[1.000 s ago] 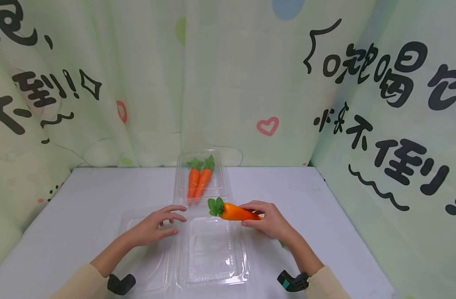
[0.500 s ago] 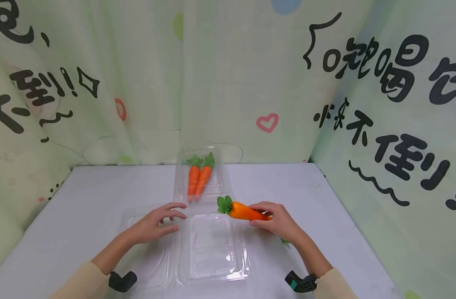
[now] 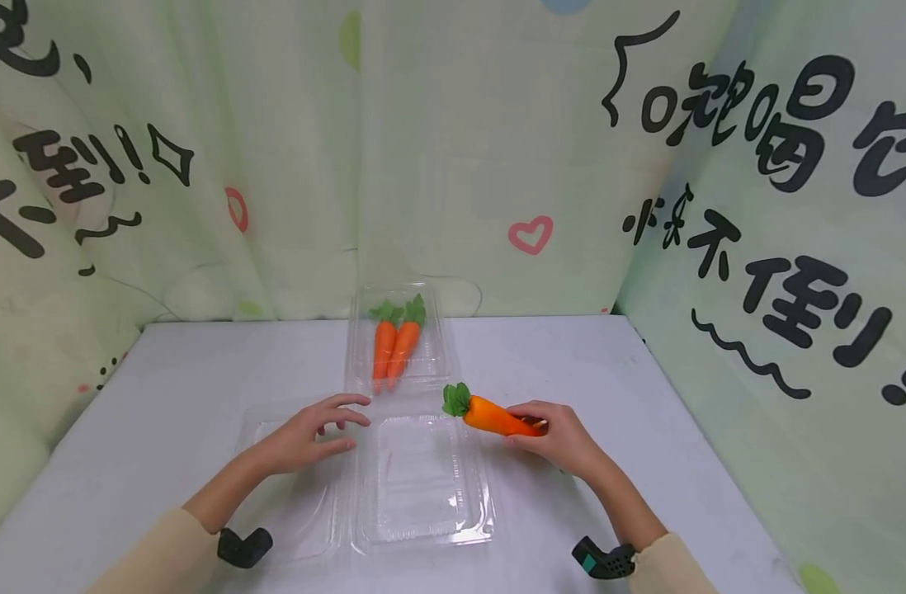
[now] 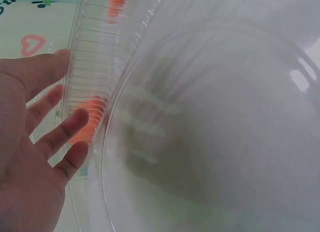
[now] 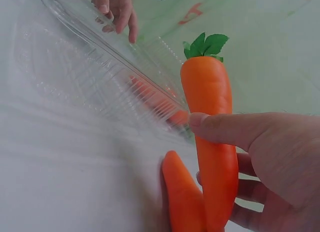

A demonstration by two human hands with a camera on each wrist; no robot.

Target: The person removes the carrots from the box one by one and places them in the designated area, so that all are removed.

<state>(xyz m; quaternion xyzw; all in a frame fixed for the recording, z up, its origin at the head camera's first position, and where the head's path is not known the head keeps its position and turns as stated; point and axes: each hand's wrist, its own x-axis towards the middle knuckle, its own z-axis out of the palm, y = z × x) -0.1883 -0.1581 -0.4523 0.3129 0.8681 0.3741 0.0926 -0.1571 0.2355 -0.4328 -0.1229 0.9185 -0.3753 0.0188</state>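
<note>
My right hand (image 3: 557, 433) pinches an orange toy carrot (image 3: 493, 417) near its tapered end, the green leaves pointing left. The carrot is held up by the far right corner of a clear plastic box (image 3: 490, 516) with its lid laid open to the left. In the right wrist view, a second carrot (image 5: 182, 197) lies on the table behind the held one. My left hand (image 3: 315, 433), fingers relaxed and spread, hovers at the fold between box and lid; whether it touches the plastic I cannot tell.
Farther back stands another clear box (image 3: 441, 346) with two carrots (image 3: 394, 351) side by side inside it. The white table (image 3: 594, 363) ends at a pale green printed curtain (image 3: 453, 165) behind and along both sides.
The right hand has drawn the carrot to the right, away from the middle of the near box. The left hand has kept its place. The head view has tilted down slightly.
</note>
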